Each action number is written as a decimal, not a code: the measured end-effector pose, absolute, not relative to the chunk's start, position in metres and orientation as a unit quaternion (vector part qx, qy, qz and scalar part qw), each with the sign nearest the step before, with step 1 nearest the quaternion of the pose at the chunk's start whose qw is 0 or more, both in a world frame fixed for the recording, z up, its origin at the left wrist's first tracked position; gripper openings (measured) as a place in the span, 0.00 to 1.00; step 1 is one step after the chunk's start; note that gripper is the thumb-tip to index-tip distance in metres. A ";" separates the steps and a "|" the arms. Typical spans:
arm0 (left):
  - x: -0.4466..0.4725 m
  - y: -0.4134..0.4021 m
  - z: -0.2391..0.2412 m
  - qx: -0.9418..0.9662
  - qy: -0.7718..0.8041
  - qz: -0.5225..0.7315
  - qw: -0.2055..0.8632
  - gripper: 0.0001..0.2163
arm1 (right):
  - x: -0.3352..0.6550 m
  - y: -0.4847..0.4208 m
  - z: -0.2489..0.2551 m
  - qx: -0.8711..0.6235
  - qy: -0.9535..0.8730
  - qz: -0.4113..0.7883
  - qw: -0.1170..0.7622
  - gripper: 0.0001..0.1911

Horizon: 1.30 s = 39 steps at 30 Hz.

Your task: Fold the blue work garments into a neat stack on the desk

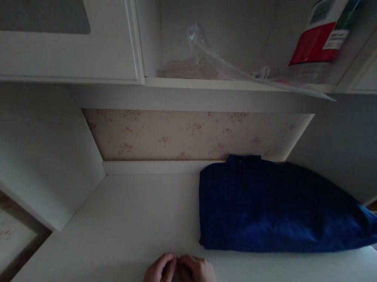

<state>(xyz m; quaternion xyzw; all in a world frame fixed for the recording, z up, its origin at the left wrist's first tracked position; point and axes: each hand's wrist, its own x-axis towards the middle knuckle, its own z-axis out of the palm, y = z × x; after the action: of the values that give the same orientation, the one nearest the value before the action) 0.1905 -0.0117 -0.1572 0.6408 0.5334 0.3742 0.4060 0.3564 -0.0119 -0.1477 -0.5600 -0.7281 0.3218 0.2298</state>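
Note:
My left hand point(159, 273) and my right hand point(198, 274) are side by side at the bottom of the head view, over the white countertop point(146, 210). Both have curled fingers, with thumb and fingertips pressed together, and their tips meet or almost meet. Whatever they may pinch is too small or hidden to make out. Nearest to them, up and to the right, a dark blue folded garment point(261, 209) lies flat. It has a collar-like piece at its back edge and a shiny stretch toward the right.
Overhead, an open white cabinet shelf point(211, 85) holds crumpled clear plastic point(209, 59), part of it hanging past the edge. A clear container with a red and white label point(319, 42) stands at its right. White side panels point(41, 149) flank the counter; flowered wallpaper point(163, 135) backs it.

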 end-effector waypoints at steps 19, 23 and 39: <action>0.194 -0.014 -0.151 0.652 0.538 0.369 0.387 0.19 | 0.356 -0.014 -0.150 -0.559 -0.737 0.303 0.229 0.11; 0.194 -0.014 -0.152 0.646 0.538 0.382 0.384 0.18 | 0.355 -0.014 -0.150 -0.568 -0.736 0.296 0.220 0.11; 0.195 -0.013 -0.152 0.620 0.567 0.352 0.413 0.20 | 0.362 -0.023 -0.150 -0.519 -0.693 0.379 0.325 0.13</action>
<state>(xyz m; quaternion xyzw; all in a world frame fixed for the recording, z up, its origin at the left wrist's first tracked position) 0.1953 -0.0133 -0.1519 0.6195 0.5674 0.3520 0.4126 0.3617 -0.0235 -0.1498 -0.5192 -0.6935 0.3793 0.3250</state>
